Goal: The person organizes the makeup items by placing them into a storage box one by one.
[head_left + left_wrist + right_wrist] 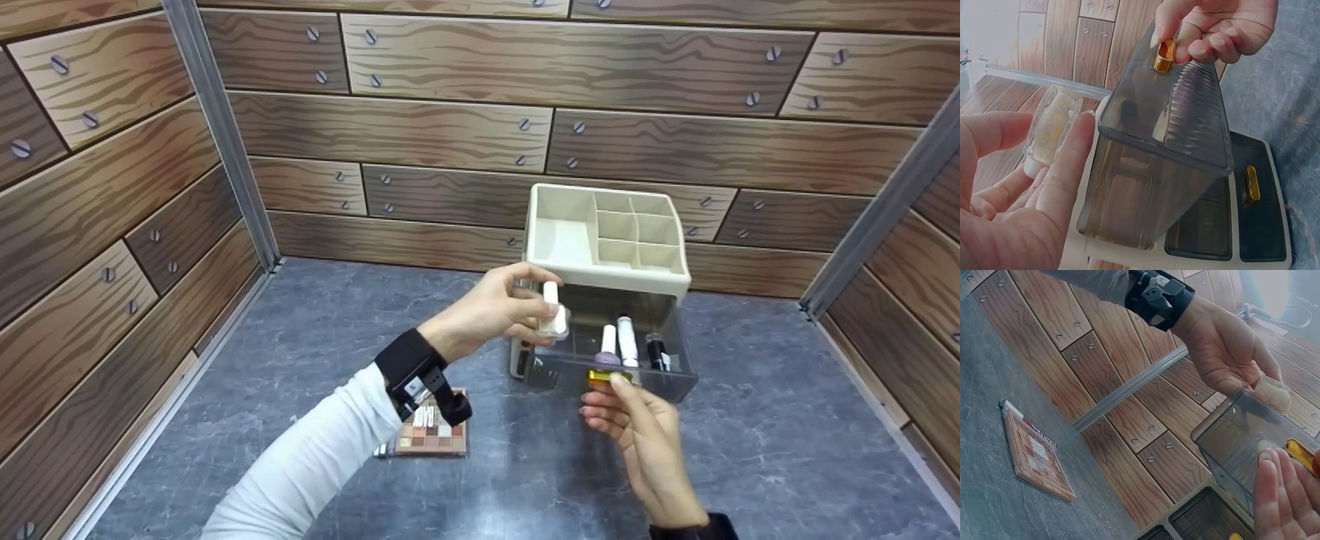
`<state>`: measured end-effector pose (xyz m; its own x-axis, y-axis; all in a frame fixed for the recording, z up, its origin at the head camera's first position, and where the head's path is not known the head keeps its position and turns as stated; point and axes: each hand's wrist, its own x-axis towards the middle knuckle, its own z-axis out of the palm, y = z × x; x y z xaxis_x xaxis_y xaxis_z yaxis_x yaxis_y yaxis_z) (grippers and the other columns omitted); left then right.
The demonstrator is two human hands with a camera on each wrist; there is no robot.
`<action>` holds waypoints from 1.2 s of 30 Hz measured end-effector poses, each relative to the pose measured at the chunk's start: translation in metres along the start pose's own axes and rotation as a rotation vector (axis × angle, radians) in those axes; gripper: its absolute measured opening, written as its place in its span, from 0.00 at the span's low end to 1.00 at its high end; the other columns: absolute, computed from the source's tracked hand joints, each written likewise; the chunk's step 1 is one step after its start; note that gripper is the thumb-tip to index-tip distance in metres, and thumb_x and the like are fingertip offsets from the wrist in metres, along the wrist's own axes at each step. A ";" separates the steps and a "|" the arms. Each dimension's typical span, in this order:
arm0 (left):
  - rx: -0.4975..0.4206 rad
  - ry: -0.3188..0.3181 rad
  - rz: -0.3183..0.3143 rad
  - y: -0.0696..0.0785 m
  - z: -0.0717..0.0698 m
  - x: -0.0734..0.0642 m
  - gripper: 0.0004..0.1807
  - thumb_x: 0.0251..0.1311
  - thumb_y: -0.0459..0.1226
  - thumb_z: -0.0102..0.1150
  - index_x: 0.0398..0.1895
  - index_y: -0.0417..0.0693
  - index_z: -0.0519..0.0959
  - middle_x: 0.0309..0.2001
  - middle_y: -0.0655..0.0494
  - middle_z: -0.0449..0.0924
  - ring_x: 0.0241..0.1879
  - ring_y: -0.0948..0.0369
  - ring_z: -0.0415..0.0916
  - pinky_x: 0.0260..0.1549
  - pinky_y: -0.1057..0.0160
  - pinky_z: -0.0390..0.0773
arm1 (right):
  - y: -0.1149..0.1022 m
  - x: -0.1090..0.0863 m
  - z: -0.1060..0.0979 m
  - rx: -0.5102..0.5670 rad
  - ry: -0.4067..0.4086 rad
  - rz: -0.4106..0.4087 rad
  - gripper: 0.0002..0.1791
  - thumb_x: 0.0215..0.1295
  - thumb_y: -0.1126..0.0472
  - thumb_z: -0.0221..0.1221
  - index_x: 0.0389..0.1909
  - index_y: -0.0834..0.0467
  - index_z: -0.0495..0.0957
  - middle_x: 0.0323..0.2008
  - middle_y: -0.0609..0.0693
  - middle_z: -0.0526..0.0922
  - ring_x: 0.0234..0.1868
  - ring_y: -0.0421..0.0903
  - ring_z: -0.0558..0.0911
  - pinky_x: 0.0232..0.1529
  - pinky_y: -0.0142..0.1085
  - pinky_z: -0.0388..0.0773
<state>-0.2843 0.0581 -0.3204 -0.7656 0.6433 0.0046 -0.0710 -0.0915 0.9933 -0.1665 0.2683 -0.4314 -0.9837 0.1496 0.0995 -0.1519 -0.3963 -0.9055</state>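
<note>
My left hand (499, 306) holds a small clear bottle (1053, 126) with a white cap over the left side of a pulled-out drawer. In the left wrist view, pale yellowish contents show through its glass. The drawer (1151, 112) is smoky and see-through, with a gold handle (602, 376) on its front. Thumb and fingers of my right hand (649, 439) pinch that handle. Inside the drawer lie a purple bottle (607, 357) with a white cap, a white tube (627, 341) and a small black container (657, 351).
The cream organizer (607, 274) stands near the back wall, its top divided into compartments. Lower drawers (1258, 208) sit beneath the pulled-out one. An eyeshadow palette (431, 442) lies on the grey tabletop (300, 465) to the left, with a slim pen-like item (1013, 408) beside it.
</note>
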 end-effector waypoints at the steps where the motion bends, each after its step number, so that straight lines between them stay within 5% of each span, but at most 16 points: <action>1: 0.002 -0.002 0.000 0.000 0.001 0.001 0.25 0.69 0.24 0.59 0.68 0.38 0.71 0.49 0.36 0.82 0.41 0.49 0.86 0.48 0.51 0.89 | 0.000 0.000 0.000 -0.001 -0.001 0.000 0.18 0.83 0.61 0.51 0.37 0.61 0.87 0.30 0.53 0.91 0.30 0.43 0.89 0.33 0.32 0.89; 14: 0.137 -0.020 -0.001 0.008 0.014 0.023 0.28 0.64 0.22 0.62 0.67 0.34 0.71 0.47 0.40 0.83 0.41 0.50 0.86 0.44 0.54 0.91 | -0.001 -0.001 -0.001 -0.020 -0.005 0.000 0.18 0.82 0.61 0.51 0.37 0.61 0.87 0.31 0.53 0.90 0.30 0.43 0.89 0.34 0.32 0.89; 25: 0.249 -0.015 -0.034 0.009 0.022 0.034 0.14 0.63 0.22 0.65 0.50 0.39 0.78 0.37 0.46 0.84 0.34 0.58 0.83 0.38 0.62 0.89 | -0.001 0.000 -0.001 -0.015 -0.008 -0.003 0.17 0.82 0.61 0.51 0.37 0.61 0.87 0.31 0.53 0.90 0.30 0.43 0.90 0.34 0.32 0.89; 36: 0.571 -0.024 -0.030 0.012 0.036 0.044 0.07 0.62 0.23 0.66 0.41 0.34 0.79 0.31 0.55 0.77 0.27 0.63 0.76 0.30 0.67 0.85 | -0.002 0.000 -0.002 -0.002 -0.011 -0.003 0.18 0.82 0.61 0.51 0.37 0.60 0.87 0.31 0.53 0.91 0.30 0.43 0.90 0.34 0.32 0.89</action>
<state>-0.2963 0.1125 -0.3044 -0.7536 0.6567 -0.0287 0.2691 0.3481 0.8980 -0.1664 0.2709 -0.4307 -0.9843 0.1407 0.1064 -0.1542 -0.3942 -0.9060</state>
